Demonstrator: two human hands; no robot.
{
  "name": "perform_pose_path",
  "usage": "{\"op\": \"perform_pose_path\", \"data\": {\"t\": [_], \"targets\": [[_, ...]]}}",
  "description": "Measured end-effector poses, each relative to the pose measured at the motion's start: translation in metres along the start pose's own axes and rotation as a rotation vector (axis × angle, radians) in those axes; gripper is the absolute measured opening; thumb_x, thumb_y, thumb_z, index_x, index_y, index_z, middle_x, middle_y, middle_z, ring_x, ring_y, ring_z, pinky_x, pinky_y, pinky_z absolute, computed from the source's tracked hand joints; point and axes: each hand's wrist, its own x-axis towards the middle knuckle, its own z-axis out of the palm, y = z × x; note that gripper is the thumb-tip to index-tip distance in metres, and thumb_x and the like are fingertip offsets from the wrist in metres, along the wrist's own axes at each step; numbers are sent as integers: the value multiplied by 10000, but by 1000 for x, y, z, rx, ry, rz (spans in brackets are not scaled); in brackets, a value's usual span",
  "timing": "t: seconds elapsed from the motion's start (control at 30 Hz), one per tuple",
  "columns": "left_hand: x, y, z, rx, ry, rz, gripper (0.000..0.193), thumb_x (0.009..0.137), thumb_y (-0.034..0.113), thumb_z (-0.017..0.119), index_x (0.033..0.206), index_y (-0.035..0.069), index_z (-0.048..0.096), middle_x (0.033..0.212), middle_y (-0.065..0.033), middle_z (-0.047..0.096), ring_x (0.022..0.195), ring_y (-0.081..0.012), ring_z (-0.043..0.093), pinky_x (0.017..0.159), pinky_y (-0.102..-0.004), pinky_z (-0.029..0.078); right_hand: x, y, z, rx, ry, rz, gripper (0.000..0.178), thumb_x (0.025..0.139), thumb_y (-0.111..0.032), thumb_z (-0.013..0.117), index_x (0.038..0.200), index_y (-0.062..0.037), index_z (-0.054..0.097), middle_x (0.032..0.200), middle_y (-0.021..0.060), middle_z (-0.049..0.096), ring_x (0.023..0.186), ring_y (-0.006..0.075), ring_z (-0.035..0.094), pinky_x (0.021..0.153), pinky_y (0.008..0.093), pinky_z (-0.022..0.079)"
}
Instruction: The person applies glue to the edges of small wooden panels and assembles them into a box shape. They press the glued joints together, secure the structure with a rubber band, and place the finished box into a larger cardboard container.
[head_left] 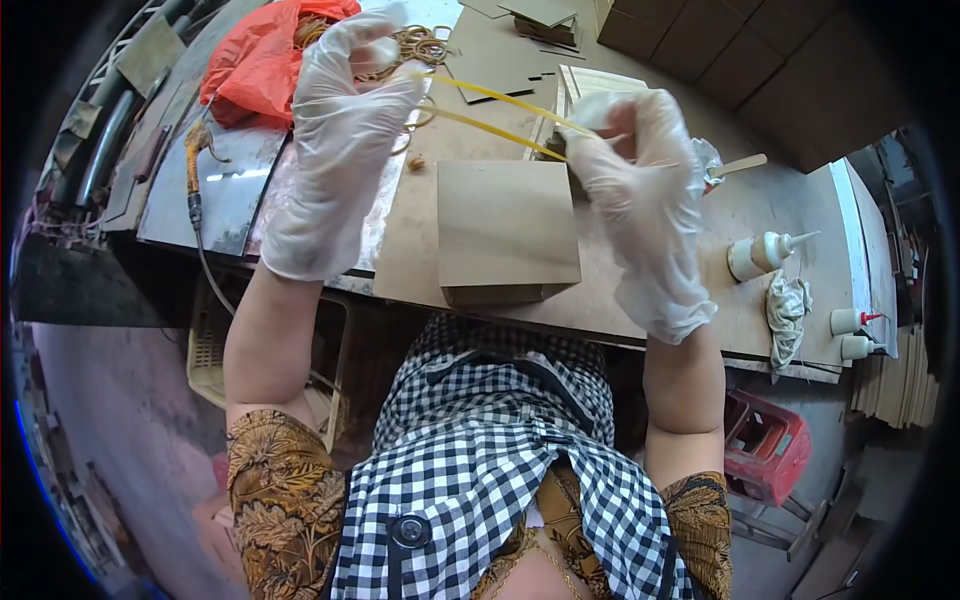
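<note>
A: Grip status?

B: Both loaded. The left hand in a thin translucent white glove [340, 120] is curled round one end of a narrow yellow rubber band [498, 131]; the right hand in a matching white glove [640, 170] has the other end. Exact finger contact: can't tell, glove folds hide it.

A: Where's the band?

B: Upper centre of frame, drawn into two strands with a gap between, sloping down toward the right. In the view it runs just past the top edge of the square brown board-like box [508, 222], which sits mid-frame on the flat brown surface [405, 250]. Can't judge its height over the box.

A: How to do this stretch well?

B: My read: pull evenly from both sides, wrists level, strands parallel and untwisted. Seat the band deep over the fingers; a tip pinch on slick film would probably slip. Open the gap by spreading fingers, not by yanking harder.

A: Risks?

B: Glove film trapped under the band could tear. A lost end could snap back at the opposite wrist or mark the box. Elbows in: the white squeeze bottle with a pointed nozzle [757, 257] and the crumpled pale cloth [789, 318] are at frame right, near the right side.

A: Spares?

B: Loose tan looped bands [425, 45], upper left of centre, beside the bright red plastic bag [250, 75].
</note>
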Motion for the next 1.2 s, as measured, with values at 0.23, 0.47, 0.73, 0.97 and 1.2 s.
{"op": "perform_pose_path", "data": {"t": [0.23, 0.47, 0.73, 0.97, 1.2], "targets": [[-18, -15, -32, -234, -305, -646, 462, 812, 11, 631, 1267, 22, 550, 1131, -69, 603, 1038, -113, 539, 953, -246, 410, 0, 15, -33, 204, -157, 416, 109, 760, -8, 685, 841, -30, 615, 813, 19, 619, 724, 79, 546, 638, 236, 454], [-24, -23, -22, -296, -346, -738, 541, 735, -18, 659, 1264, -1, 550, 1180, -66, 586, 1140, -161, 532, 1023, -278, 400, -4, 46, -20, 230, -146, 574, 59, 769, -27, 673, 825, -28, 655, 755, 16, 635, 618, 71, 549, 591, 239, 456], [-24, -28, -17, -248, -412, -757, 541, 786, 20, 628, 1308, -28, 492, 1246, -108, 553, 1202, -198, 501, 1076, -316, 365, -4, 62, -14, 315, -34, 597, 40, 820, -31, 658, 845, -4, 672, 709, 31, 638, 513, 68, 525, 468, 210, 404], [-30, -54, -20, -185, -493, -838, 447, 825, 48, 632, 1262, 5, 549, 1198, -72, 585, 1156, -172, 530, 1025, -294, 400, 0, 71, -2, 468, -5, 754, 21, 832, -7, 622, 827, 13, 627, 653, 54, 570, 493, 79, 481, 430, 224, 339], [-48, -61, -19, -149, -505, -976, 438, 804, 62, 653, 1236, 40, 586, 1165, -42, 608, 1096, -138, 561, 941, -270, 435, -13, 94, 2, 458, -123, 796, 32, 834, -18, 588, 834, 12, 597, 637, 51, 535, 474, 94, 438, 427, 235, 299]]}}
